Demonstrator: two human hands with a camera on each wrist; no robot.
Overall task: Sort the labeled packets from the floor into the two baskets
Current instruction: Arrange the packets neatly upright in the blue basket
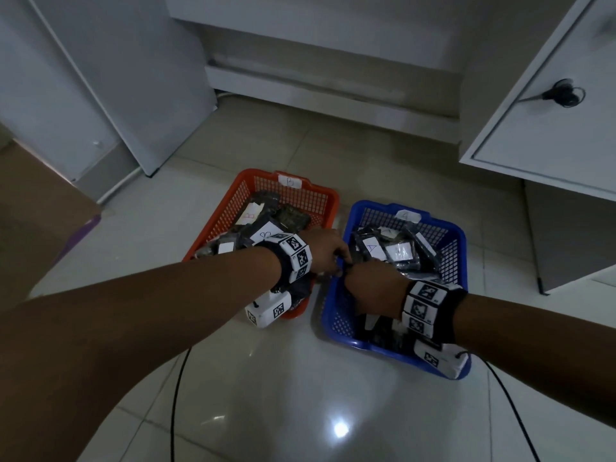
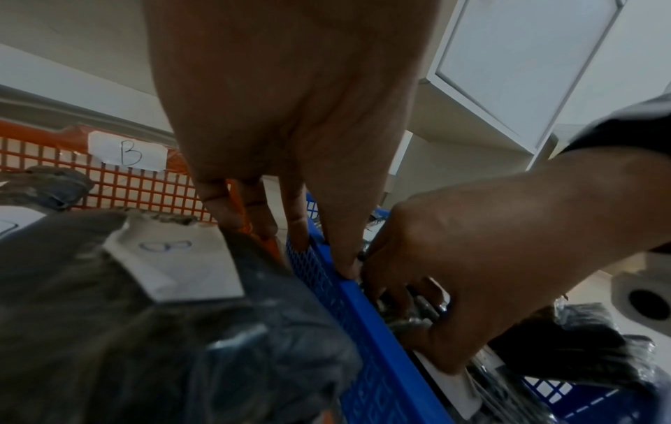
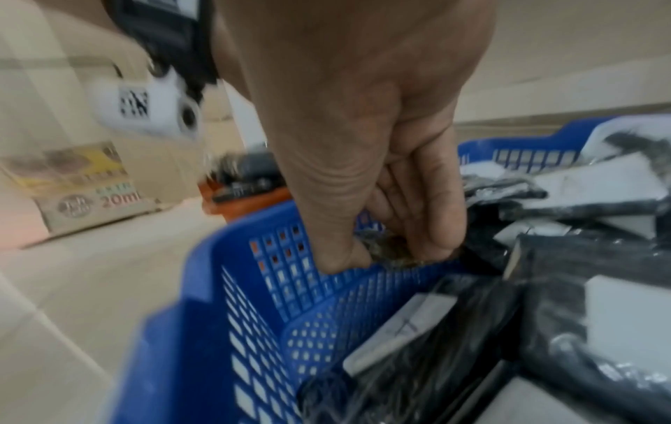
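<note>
Two mesh baskets stand side by side on the tiled floor. The orange basket (image 1: 233,198), tagged B (image 1: 289,182), and the blue basket (image 1: 461,248), tagged A (image 1: 407,215), each hold several dark labeled packets (image 1: 400,251). Both hands meet at the blue basket's left rim (image 2: 377,330). My right hand (image 3: 395,258) reaches inside that rim and pinches a dark greenish packet (image 3: 385,243) between thumb and fingers. My left hand (image 2: 323,249) comes over the orange basket (image 2: 109,186), thumb on the blue rim's inner side, a finger against the outer mesh. A B-labeled packet (image 2: 174,258) lies below it.
A white cabinet (image 1: 550,128) overhangs at the right and a white panel (image 1: 116,95) leans at the left. A brown cardboard box (image 1: 33,228) stands at far left, and another printed box (image 3: 83,195) is nearby. Black cables (image 1: 175,395) trail across the glossy tiles in front.
</note>
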